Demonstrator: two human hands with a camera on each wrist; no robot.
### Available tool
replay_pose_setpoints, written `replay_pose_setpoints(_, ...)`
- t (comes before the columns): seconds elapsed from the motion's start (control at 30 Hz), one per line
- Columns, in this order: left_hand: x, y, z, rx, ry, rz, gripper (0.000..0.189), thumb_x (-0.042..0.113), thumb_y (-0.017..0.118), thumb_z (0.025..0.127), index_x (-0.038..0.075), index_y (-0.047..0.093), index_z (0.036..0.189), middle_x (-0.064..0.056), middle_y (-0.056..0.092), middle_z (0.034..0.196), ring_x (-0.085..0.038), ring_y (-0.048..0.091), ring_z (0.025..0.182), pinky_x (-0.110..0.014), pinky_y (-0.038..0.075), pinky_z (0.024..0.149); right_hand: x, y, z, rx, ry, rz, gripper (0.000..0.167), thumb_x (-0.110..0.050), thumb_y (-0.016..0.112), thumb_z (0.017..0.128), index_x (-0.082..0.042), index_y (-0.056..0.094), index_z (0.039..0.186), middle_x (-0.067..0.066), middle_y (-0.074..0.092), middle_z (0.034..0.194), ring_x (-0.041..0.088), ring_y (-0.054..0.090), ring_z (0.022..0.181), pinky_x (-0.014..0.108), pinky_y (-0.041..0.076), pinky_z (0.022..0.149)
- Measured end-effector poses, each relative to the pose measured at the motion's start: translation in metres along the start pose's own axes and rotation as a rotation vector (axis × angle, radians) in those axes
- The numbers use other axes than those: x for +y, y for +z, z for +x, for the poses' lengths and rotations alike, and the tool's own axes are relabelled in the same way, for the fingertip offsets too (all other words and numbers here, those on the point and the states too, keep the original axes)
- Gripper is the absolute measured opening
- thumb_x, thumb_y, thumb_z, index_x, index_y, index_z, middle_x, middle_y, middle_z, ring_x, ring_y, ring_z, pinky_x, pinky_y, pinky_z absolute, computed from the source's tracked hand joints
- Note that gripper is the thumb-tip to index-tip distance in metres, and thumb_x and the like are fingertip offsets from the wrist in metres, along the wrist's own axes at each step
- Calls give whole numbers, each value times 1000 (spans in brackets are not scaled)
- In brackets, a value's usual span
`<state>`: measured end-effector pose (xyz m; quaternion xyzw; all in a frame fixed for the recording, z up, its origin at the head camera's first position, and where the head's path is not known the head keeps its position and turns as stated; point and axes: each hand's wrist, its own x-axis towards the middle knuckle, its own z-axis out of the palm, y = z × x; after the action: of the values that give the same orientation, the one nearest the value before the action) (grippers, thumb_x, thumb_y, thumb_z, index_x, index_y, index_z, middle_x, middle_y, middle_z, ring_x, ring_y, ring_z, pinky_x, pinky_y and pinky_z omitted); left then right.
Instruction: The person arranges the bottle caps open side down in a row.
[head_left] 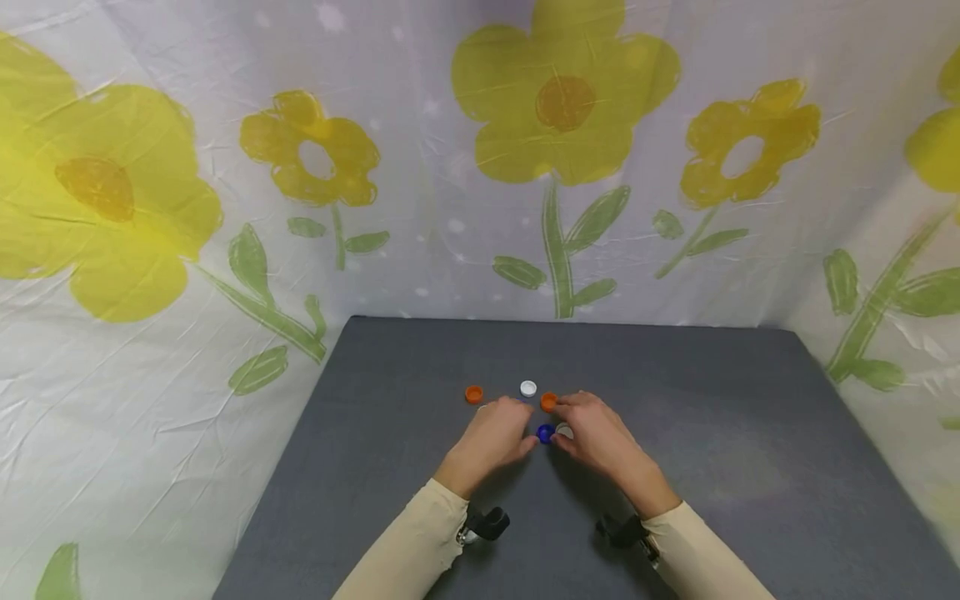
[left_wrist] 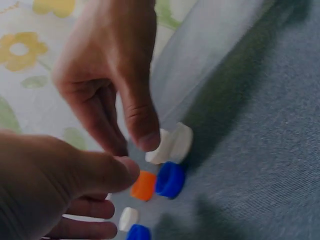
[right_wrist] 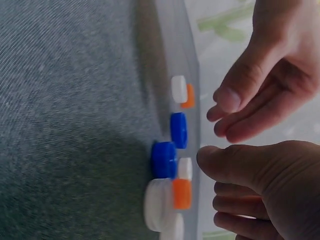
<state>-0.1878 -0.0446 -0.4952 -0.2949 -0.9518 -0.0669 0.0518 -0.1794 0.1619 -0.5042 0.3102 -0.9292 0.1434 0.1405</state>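
Observation:
Small plastic bottle caps lie in a loose cluster on the grey table. My left hand [head_left: 491,437] hovers at the cluster's left side, fingers loosely bent with nothing between them. Opposite it, my right hand [head_left: 596,433] holds nothing; its fingertips overlap an orange cap [head_left: 549,402] and a white cap [head_left: 564,431] in the head view. A blue cap [head_left: 545,433] sits between the two thumbs. The right wrist view shows another blue cap [right_wrist: 178,130] beside a white cap [right_wrist: 178,90], partly hidden by the left hand in the head view.
A second orange cap [head_left: 474,394] lies at the cluster's left and a white cap [head_left: 528,388] at its back. The grey table [head_left: 712,500] ends at a flower-printed curtain [head_left: 427,208] behind and at both sides. Both wrists wear black camera mounts [head_left: 489,523].

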Motion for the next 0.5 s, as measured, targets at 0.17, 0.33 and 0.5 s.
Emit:
replay_pose_setpoints(0.17, 7, 14, 10, -31, -10, 44, 23, 32, 90, 91, 14, 77, 85, -5, 79, 85, -25, 77, 75, -40, 62, 65, 5, 9, 1, -4, -2, 14, 32, -10, 97, 79, 0, 80, 103, 14, 81, 105, 33, 77, 102, 58, 55, 109)
replay_pose_setpoints(0.33, 11, 23, 15, -44, -30, 79, 21, 33, 89, 92, 15, 79, 88, -5, 81, 89, -24, 78, 78, -41, 62, 65, 7, 18, 1, 9, -18, 24, 27, -6, 97, 77, -1, 79, 96, 14, 79, 102, 33, 77, 98, 60, 55, 106)
replay_pose_setpoints(0.5, 16, 26, 18, -51, -45, 95, 18, 33, 88, 93, 16, 80, 93, -4, 81, 91, -23, 79, 80, -41, 63, 65, 7, 24, 0, -6, -3, 17, 29, -8, 97, 77, 2, 81, 99, 20, 78, 114, 38, 76, 109, 63, 52, 112)
